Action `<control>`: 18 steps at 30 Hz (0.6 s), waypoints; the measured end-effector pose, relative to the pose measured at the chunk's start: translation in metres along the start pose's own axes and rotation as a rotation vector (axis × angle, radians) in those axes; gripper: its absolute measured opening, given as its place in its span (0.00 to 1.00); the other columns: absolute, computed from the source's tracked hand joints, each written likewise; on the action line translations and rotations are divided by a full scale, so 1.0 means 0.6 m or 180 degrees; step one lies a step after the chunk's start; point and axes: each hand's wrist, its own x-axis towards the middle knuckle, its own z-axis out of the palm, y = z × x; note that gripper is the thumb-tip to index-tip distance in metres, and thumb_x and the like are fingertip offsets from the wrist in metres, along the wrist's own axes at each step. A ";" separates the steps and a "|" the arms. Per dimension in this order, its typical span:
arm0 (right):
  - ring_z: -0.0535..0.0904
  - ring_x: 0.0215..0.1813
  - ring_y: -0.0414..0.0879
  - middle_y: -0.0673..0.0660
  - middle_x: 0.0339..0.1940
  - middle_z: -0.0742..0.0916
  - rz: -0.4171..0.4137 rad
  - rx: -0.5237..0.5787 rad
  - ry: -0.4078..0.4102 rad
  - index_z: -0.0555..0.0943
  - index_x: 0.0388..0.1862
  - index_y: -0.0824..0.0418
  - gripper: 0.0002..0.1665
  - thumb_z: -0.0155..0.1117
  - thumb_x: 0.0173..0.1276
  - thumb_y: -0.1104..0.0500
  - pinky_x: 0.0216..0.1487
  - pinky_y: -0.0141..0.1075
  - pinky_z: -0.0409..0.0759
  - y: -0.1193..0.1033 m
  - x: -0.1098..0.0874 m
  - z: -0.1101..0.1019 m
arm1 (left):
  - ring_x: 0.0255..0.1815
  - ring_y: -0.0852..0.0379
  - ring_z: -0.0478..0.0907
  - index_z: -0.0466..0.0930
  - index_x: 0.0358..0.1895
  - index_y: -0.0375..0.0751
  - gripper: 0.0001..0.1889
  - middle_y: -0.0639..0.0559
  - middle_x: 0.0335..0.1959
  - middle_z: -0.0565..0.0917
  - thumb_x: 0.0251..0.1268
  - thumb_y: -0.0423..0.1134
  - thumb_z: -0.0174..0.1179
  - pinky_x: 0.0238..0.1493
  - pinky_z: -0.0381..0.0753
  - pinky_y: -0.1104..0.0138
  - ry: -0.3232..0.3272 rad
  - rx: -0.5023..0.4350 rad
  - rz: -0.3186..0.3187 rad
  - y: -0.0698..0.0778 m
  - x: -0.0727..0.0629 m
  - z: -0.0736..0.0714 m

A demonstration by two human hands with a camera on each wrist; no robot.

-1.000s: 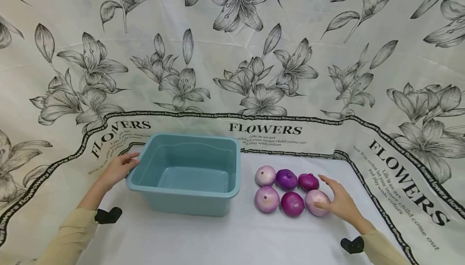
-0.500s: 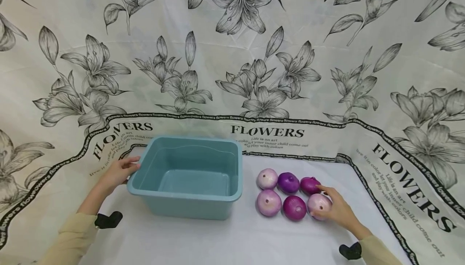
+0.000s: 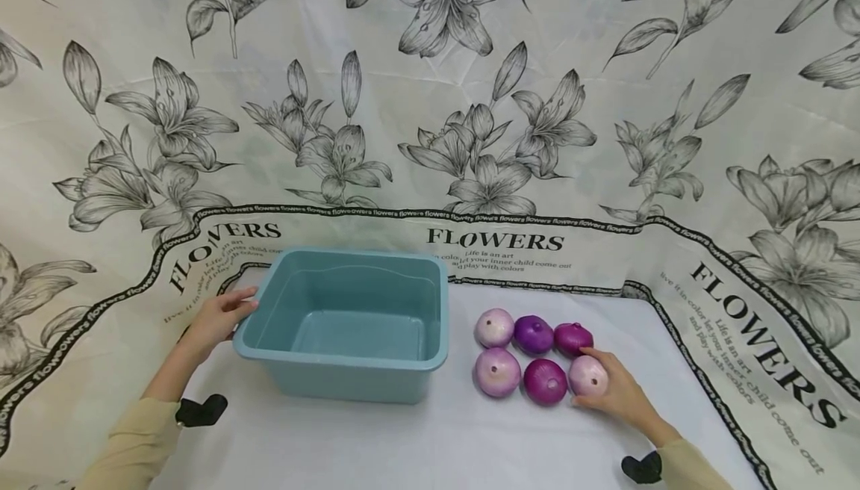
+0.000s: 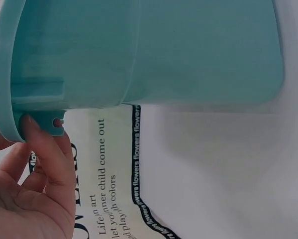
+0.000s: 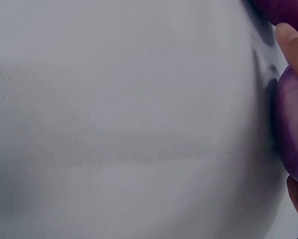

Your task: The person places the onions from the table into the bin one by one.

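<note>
A blue-green plastic basin (image 3: pixel 349 382) stands on the left half of the white-covered table, its inside bare. My left hand (image 3: pixel 213 322) holds the basin's left rim; in the left wrist view its fingers (image 4: pixel 49 154) curl under the rim beside a small notched tab. On the right, my right hand (image 3: pixel 621 394) grips a pale pinkish-purple onion (image 3: pixel 587 376), the nearest at the right end of two rows. The right wrist view catches this onion (image 5: pixel 293 124) at its right edge, with a digit on either side of it.
Beside the held onion is a deep magenta onion (image 3: pixel 545 382), then a pale onion (image 3: pixel 497 373). Behind them sit another pale onion (image 3: pixel 494 328), a violet onion (image 3: pixel 534 334) and a magenta onion (image 3: pixel 573 338). A flower-printed cloth (image 3: pixel 463 139) hangs behind and at the sides.
My right hand has come in from the right and closed its thumb and fingers round the near right pale onion. The left hand keeps its place on the basin rim.
</note>
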 end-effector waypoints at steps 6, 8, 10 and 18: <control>0.70 0.55 0.31 0.60 0.56 0.80 -0.0062 0.0024 0.0055 0.71 0.64 0.60 0.58 0.86 0.32 0.44 0.53 0.45 0.76 0.002 0.002 0.005 | 0.46 0.53 0.79 0.57 0.72 0.32 0.30 0.25 0.60 0.72 0.75 0.48 0.47 0.40 0.84 0.62 0.0065 -0.0030 -0.0096 -0.007 0.001 0.005; 0.70 0.55 0.30 0.60 0.56 0.80 -0.0090 0.0010 0.0054 0.71 0.64 0.60 0.59 0.86 0.31 0.44 0.53 0.43 0.76 0.003 0.002 0.006 | 0.46 0.53 0.79 0.57 0.72 0.33 0.30 0.25 0.60 0.72 0.75 0.48 0.48 0.39 0.83 0.63 0.0097 -0.0056 -0.0111 -0.008 0.000 0.008; 0.71 0.55 0.33 0.60 0.56 0.80 -0.0101 -0.0002 0.0061 0.71 0.65 0.60 0.60 0.86 0.29 0.44 0.52 0.46 0.76 0.004 0.003 0.007 | 0.46 0.53 0.79 0.58 0.72 0.33 0.30 0.25 0.60 0.72 0.75 0.47 0.48 0.39 0.83 0.63 0.0122 -0.0063 -0.0107 -0.008 0.000 0.009; 0.74 0.58 0.65 0.68 0.60 0.76 0.0057 0.0170 -0.0070 0.68 0.66 0.62 0.59 0.86 0.34 0.47 0.53 0.63 0.74 0.006 0.001 0.008 | 0.45 0.56 0.79 0.59 0.72 0.33 0.30 0.25 0.60 0.71 0.75 0.48 0.48 0.38 0.83 0.65 0.0158 -0.0084 -0.0120 -0.007 0.001 0.009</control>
